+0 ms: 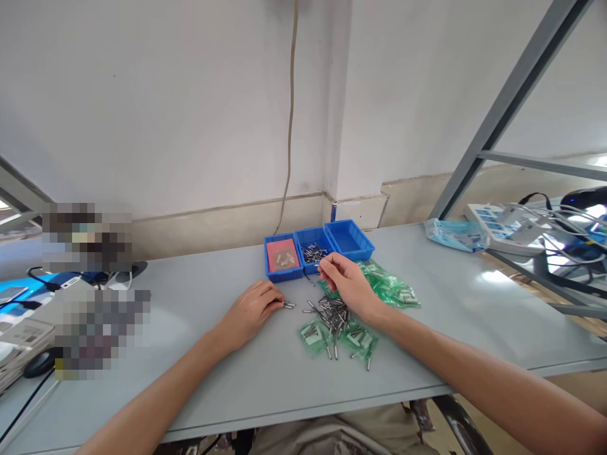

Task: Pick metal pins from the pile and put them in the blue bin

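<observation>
Pale wall (pixel 199 114) behind grey table (pixel 190 291), slanted metal frame (pixel 502 107) right.

A beige cord (pixel 292 82) hangs down a pale wall (pixel 190 114) above a grey desk (pixel 474 303). At far left, a black mouse (pixel 42 362) sits beside white boxes (pixel 28 332) and a black cable (pixel 28 403). At right, a crinkled blue plastic packet (pixel 458 235) lies just beside a white panel (pixel 505 232) with blue markings, near tangled white cables (pixel 576 215) and a slanted metal frame (pixel 511 95).
</observation>
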A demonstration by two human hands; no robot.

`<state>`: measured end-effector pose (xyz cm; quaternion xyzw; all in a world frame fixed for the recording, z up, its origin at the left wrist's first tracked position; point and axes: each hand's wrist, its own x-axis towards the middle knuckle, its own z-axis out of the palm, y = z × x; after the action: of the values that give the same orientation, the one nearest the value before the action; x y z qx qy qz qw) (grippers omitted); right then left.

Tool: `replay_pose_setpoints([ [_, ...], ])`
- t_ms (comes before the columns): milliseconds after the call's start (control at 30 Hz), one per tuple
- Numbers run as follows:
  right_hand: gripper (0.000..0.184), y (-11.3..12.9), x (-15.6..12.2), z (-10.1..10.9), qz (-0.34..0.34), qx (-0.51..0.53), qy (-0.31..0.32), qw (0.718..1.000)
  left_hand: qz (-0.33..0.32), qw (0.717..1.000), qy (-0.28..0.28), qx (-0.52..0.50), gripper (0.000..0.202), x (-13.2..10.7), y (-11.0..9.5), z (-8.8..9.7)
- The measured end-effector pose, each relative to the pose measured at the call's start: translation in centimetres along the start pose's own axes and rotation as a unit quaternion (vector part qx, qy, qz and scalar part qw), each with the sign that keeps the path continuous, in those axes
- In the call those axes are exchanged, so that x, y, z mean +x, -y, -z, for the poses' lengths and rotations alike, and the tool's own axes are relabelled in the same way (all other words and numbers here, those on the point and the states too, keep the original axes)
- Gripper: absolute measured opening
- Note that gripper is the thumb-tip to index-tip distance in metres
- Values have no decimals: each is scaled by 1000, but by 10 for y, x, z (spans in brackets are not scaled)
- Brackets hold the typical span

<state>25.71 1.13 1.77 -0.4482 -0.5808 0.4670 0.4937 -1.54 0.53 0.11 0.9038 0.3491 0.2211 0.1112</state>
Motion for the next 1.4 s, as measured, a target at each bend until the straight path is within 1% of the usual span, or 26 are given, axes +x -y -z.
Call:
replay_pose_setpoints([
  [167, 34, 6, -1, 0, -3, -1, -5, 1000, -1, 1000, 10, 14, 20, -4, 3, 7],
  [333, 34, 4, -2, 0, 1, 5, 0, 1000, 1, 999, 12, 37, 21, -6, 1, 9],
  [400, 34, 4, -2, 0, -1, 6, 0, 1000, 5, 999, 4, 43, 21, -6, 0, 9],
  [500, 35, 5, -2, 0, 1, 9, 0, 1000, 16, 998, -24, 50, 20, -7, 2, 9],
  [633, 36, 6, -2, 1, -2, 12, -3, 1000, 3, 997, -52, 60, 21, -9, 9, 8],
  [767, 35, 4, -1, 0, -3, 9, -4, 1000, -6, 996, -60, 65, 24, -11, 16, 7],
  [900, 35, 2, 0, 0, -2, 4, -1, 1000, 5, 995, -61, 73, 28, -13, 20, 7],
  [1067, 34, 1, 1, 0, -3, -1, -7, 1000, 22, 994, -68, 86, 24, -13, 19, 11],
  [1233, 37, -1, 3, 0, -1, -4, -8, 1000, 25, 991, -75, 108, 30, -12, 16, 11],
  [1400, 40, -1, 3, 1, -2, -2, -7, 1000, 34, 994, -63, 86, 33, -10, 13, 12],
])
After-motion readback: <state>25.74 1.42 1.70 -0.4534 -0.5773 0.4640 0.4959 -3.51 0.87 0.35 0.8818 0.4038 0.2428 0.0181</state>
